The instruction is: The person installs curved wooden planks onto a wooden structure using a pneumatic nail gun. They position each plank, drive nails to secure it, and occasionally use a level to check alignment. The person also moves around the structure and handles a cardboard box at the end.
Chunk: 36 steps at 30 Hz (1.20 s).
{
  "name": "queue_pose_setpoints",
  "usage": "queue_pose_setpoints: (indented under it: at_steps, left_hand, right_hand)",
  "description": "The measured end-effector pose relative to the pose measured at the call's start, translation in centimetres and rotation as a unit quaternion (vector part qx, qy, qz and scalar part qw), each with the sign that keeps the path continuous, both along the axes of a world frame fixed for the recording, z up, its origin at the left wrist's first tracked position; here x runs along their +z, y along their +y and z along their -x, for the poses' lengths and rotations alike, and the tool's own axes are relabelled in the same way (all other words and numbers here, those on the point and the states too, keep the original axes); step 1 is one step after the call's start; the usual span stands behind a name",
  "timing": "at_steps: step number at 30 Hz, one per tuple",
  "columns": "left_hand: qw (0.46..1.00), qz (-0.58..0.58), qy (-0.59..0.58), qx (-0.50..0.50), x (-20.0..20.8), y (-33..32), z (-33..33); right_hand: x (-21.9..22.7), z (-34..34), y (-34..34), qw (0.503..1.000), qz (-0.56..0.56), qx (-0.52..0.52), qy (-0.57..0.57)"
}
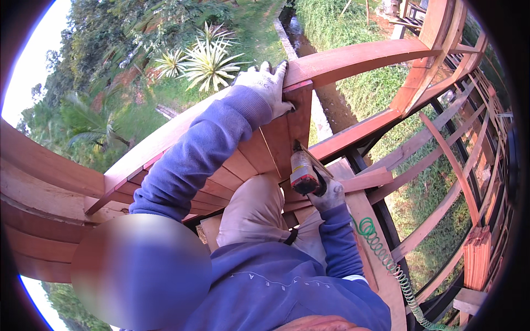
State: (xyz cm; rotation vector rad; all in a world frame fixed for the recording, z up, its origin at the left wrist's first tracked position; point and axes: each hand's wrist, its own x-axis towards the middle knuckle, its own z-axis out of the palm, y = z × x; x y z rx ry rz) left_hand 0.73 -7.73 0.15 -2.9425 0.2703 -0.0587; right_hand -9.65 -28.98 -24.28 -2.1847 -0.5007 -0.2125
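My left hand (pixel 264 88), in a pale work glove, reaches over the wooden top rail (pixel 342 63). Its fingers lie across the rail's edge, and the thumb presses the inner face of an upright wooden board (pixel 300 113) beneath it. Lower and to the right, my gloved right hand (pixel 329 194) grips a nail gun (pixel 303 170) with a red and black body. Its nose points up at the lower part of that board and seems to touch it. A green coiled air hose (pixel 381 255) runs down to the lower right. Fitted boards (pixel 226 179) line the wall left of my knee.
Curved timber ribs (pixel 441 204) and dark metal beams (pixel 389 226) form an open frame on the right, with grass visible through the gaps. A stack of short wooden pieces (pixel 477 256) stands at the far right. Beyond the rail lie spiky plants (pixel 210 60) and a ditch (pixel 339 105).
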Motion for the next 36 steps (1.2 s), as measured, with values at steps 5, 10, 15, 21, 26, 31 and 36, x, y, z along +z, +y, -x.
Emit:
queue_pose_setpoints:
  at_steps: [5,10,15,21,26,31,36]
  left_hand:
    - [1.0,0.004,-0.018,0.008,-0.2,-0.5,0.3]
    - [0.999,-0.003,-0.041,0.003,-1.2,-0.4,0.0]
    - [0.998,-0.003,-0.063,0.0,-1.5,-0.1,0.1]
    - [0.997,0.011,-0.08,-0.019,-2.0,-0.3,-0.5]
    - [0.993,0.012,-0.106,-0.049,-2.5,0.4,-0.5]
    - [0.994,0.027,-0.104,-0.035,-2.5,0.8,-0.1]
    - [0.997,0.015,-0.077,-0.025,-2.1,-0.2,-0.4]
  right_hand:
    - [0.3,-0.9,-1.0,1.0,0.002,0.006,-0.01]
    - [0.1,-2.4,-2.5,0.984,-0.145,-0.097,-0.024]
    - [-0.4,-9.1,-2.1,0.798,-0.538,-0.125,0.242]
    - [-6.4,-13.3,1.1,0.778,-0.58,-0.054,0.237]
    - [-7.2,-13.7,2.3,0.832,-0.501,-0.006,0.239]
    - [-5.4,-13.4,3.2,0.797,-0.531,0.035,0.286]
    - [-8.6,-15.5,4.0,0.865,-0.444,0.037,0.229]
